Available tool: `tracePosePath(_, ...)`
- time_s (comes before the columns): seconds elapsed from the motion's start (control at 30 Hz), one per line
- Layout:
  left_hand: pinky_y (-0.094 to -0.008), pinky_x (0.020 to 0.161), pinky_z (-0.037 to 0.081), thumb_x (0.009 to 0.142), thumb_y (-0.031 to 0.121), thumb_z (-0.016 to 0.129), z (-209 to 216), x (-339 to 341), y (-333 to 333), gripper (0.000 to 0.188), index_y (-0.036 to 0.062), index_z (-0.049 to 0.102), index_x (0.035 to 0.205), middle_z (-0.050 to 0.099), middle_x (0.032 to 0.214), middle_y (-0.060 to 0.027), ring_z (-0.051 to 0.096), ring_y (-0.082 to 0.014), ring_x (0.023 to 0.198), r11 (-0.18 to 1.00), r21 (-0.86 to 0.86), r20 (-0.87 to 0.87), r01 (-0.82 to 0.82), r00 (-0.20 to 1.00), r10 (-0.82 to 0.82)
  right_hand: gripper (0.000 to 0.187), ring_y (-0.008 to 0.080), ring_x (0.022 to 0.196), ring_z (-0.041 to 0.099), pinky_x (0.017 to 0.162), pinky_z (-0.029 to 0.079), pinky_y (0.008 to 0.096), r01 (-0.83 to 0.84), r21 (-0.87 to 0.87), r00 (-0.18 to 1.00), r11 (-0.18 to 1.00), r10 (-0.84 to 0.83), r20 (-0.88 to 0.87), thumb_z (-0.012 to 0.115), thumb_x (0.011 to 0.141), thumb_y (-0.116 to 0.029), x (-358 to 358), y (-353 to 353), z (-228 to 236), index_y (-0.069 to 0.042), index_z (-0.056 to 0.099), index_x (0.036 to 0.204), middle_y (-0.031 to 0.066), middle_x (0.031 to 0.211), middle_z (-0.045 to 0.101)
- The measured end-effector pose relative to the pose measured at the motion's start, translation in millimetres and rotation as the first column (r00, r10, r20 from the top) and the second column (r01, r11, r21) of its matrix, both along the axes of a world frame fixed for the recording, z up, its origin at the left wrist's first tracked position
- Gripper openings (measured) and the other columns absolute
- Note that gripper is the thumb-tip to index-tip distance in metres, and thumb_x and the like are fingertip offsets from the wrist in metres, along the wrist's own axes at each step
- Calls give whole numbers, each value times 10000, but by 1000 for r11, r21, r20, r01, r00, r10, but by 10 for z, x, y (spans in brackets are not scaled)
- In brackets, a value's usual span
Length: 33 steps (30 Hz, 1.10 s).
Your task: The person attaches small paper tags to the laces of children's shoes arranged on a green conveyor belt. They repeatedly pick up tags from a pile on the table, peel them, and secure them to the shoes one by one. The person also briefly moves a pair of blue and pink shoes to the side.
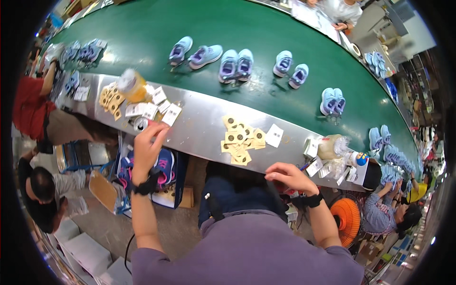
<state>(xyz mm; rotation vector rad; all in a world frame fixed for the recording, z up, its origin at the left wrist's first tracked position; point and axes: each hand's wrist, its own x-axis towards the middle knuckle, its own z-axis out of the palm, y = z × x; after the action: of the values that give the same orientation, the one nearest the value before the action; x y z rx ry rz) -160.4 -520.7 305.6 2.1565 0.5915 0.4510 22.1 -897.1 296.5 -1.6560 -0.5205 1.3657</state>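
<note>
My left hand is at the near edge of the metal ledge, fingers apart. Its fingertips are by a red and silver drink can; whether they touch it I cannot tell. Just beyond lie several white printed cards. My right hand hovers at the ledge's front edge, fingers loosely stretched, with nothing visible in it. Between my hands, a loose pile of small cream squares with dark round centres lies on the metal, beside a white card.
Pairs of light blue sneakers stand on the green conveyor belt. A plastic cup of amber liquid stands left, a bagged cup right. Below are a shoe box and an orange fan. Other people sit along the line.
</note>
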Motion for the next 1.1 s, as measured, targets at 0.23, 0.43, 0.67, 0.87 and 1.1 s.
tracePosePath(0.23, -455, 934, 382, 736, 78, 635, -1038, 2309, 1288, 410, 92, 513, 1127, 449, 1261, -180, 433, -358, 1162, 738, 666, -245, 110, 966, 77, 266, 243, 968, 593, 855, 453, 347, 281, 284, 592, 917, -399, 700, 580, 885, -166, 1556, 809, -973, -7, 572, 1098, 147, 1021, 624)
tracePosePath(0.43, -505, 1077, 245, 591, 51, 692, -1481, 2805, 2082, 598, 226, 565, 1149, 291, 1387, -220, 304, -393, 1295, 729, 535, -640, 428, 768, 18, 554, 443, 1100, 484, 927, 398, 474, 538, -207, 477, 817, -93, 874, 517, 853, -520, 3202, 1108, -1249, -188, 479, 1295, 292, 1201, 501)
tracePosePath(0.67, -456, 939, 410, 598, 214, 782, -1527, 2948, 2051, 554, 155, 619, 1124, 517, 1109, -215, 495, -391, 1077, 744, 397, -761, 537, 646, -61, 655, 346, 1010, 604, 879, 450, 417, 354, -473, 533, 807, 242, 811, 530, 744, -701, 3416, 1229, -1406, -326, 503, 1281, 186, 1071, 638)
tracePosePath(0.87, -479, 740, 458, 671, 111, 743, -1840, 2833, 2087, 567, 160, 496, 1179, 542, 1002, -193, 548, -443, 876, 766, 459, -530, 449, 831, -169, 719, 381, 1156, 475, 926, 382, 462, 335, -528, 625, 780, 236, 744, 609, 663, -706, 3484, 1369, -1344, -284, 548, 1243, 269, 1193, 519)
tracePosePath(1.1, -470, 688, 461, 704, 126, 658, -1688, 2809, 1072, 394, 181, 608, 1092, 535, 961, -185, 562, -401, 803, 682, 565, -454, 465, 865, -214, 557, 333, 889, 593, 752, 479, 436, 471, -352, 325, 808, 212, 922, 659, 684, -613, 2919, 364, -1543, -195, 650, 1052, 198, 1006, 566)
